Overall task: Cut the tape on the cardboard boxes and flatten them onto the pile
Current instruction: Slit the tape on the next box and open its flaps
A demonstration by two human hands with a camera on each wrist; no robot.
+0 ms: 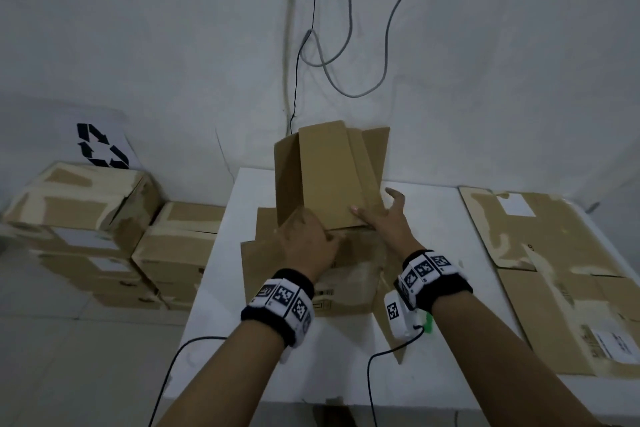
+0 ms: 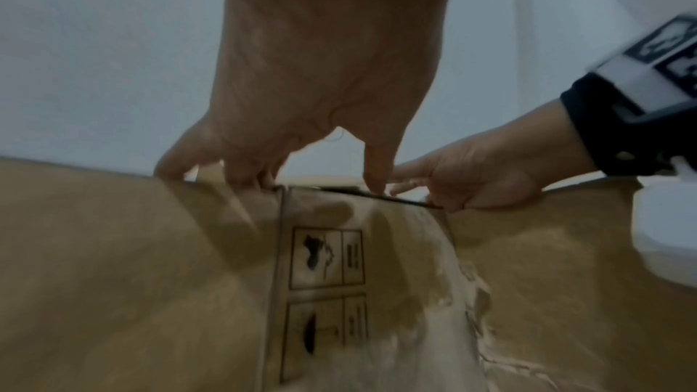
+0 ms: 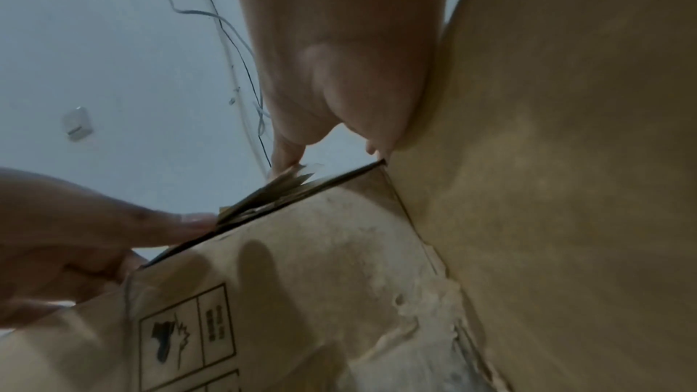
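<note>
Our left hand (image 1: 304, 239) grips the box (image 1: 332, 180) near edge; our right hand (image 1: 384, 218) presses flat fingers on its upright flap, just beyond.

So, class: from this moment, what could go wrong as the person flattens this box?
1. The upright flaps could spring back or tip toward the wall.
2. The left hand curls over the box edge; its fingers might get pinched.
3. The wrist cable might snag the cardboard.
</note>
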